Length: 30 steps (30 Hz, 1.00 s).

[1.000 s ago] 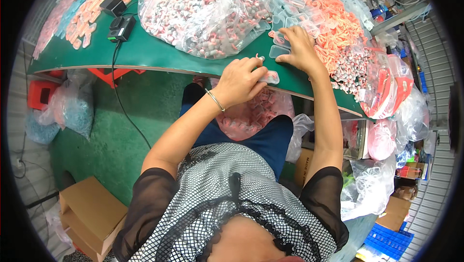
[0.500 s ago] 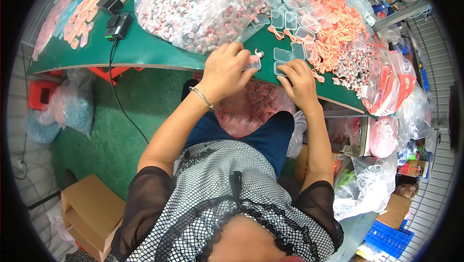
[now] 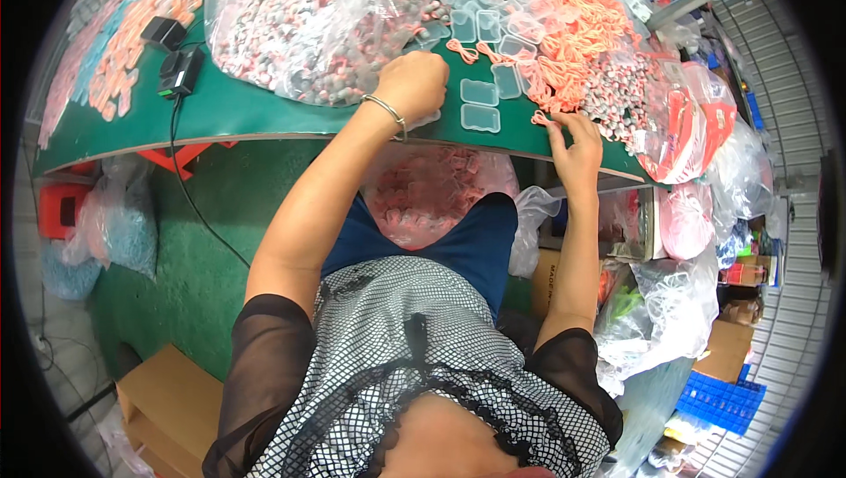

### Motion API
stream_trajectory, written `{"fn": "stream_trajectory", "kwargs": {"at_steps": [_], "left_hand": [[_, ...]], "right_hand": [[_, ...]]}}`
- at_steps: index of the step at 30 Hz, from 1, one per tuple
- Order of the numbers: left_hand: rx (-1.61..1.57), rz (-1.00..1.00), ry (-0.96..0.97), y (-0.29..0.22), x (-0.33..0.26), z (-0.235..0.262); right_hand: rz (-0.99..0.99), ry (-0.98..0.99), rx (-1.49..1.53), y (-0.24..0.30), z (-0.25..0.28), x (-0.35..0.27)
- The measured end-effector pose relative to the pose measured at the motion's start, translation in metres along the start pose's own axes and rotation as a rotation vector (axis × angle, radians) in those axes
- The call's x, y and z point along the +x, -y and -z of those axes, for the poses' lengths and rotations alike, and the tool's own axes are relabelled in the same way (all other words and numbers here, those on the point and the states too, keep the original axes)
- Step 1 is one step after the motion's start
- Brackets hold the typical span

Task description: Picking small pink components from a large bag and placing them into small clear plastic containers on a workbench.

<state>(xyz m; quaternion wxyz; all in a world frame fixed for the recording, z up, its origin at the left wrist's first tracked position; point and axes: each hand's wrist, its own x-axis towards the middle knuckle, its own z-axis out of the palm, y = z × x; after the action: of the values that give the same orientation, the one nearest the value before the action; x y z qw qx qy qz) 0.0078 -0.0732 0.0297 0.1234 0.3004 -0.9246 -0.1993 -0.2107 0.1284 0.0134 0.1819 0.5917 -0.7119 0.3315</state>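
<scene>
My left hand [image 3: 412, 88] is closed, knuckles up, at the near side of a big clear bag of small pink-and-grey pieces [image 3: 304, 29]. Its fingertips are hidden; a clear plastic edge [image 3: 426, 119] shows beneath it. My right hand [image 3: 577, 150] pinches a small coral cord bundle [image 3: 540, 118] between thumb and fingers at the table's near edge. Between the hands, an open clear plastic case [image 3: 480, 106] lies flat, its two halves showing nothing inside. Just beyond are more clear cases [image 3: 476, 26] and loose cord bundles [image 3: 463, 51].
Coral cords [image 3: 573, 33] and pink-and-grey pieces [image 3: 617, 90] are heaped at the right of the green table [image 3: 256, 117]. A black device with a cable [image 3: 180, 71] sits left. Below the table edge hangs a bag of pink items [image 3: 427, 192]. A cardboard box [image 3: 167, 399] stands lower left.
My left hand has turned knuckles up, its fingertips now hidden. My right hand has left the open case, moved right and taken a coral cord bundle. The whole view has shifted slightly.
</scene>
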Motion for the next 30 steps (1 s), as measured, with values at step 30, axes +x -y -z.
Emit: {"fn": "stream_trajectory", "kwargs": {"at_steps": [30], "left_hand": [[-0.425, -0.265, -0.131, -0.013, -0.010, -0.007]], "right_hand": [[-0.247, -0.077, 0.311, 0.043, -0.009, 0.002]]}}
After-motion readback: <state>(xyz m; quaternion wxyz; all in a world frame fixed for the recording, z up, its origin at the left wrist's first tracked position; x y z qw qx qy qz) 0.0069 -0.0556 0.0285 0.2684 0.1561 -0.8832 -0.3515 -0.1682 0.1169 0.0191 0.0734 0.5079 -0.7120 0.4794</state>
